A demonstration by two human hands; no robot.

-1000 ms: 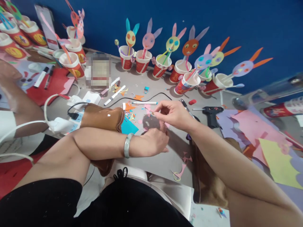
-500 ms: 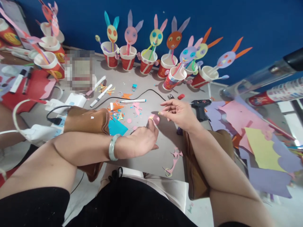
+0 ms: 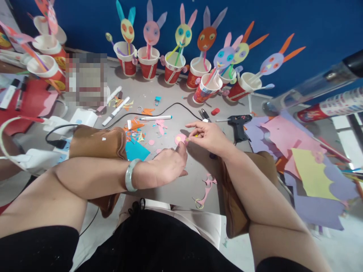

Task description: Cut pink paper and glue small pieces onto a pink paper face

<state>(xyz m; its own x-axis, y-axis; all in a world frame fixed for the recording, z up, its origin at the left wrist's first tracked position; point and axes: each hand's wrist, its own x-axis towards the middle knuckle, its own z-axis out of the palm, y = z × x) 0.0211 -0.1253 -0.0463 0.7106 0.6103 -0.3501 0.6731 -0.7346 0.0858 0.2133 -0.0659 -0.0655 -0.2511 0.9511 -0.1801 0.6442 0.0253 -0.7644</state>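
Observation:
Between my hands is a pink paper disc point(image 3: 179, 137) with a small yellow spot on its left part. My left hand point(image 3: 166, 166), a pale bangle at its wrist, is closed with its fingertips pinching the disc's lower edge. My right hand point(image 3: 211, 138) comes in from the right, thumb and forefinger closed on a tiny yellow paper piece point(image 3: 186, 139) at the disc's right side. Whether that piece touches the disc I cannot tell. A pink paper offcut point(image 3: 208, 187) lies below my right hand, near the table's front edge.
Red paper cups point(image 3: 148, 68) with rabbit-faced paper figures line the blue wall. A black glue gun point(image 3: 239, 126) lies right of my right hand. Pens, a cable and paper scraps point(image 3: 137, 134) lie to the left; coloured sheets point(image 3: 312, 173) lie to the right. Brown pouches point(image 3: 98, 143) flank my arms.
My right hand has moved left and slightly down, bringing the tiny yellow piece to the pink disc. The disc now shows more face-up in my left hand. The view has shifted slightly.

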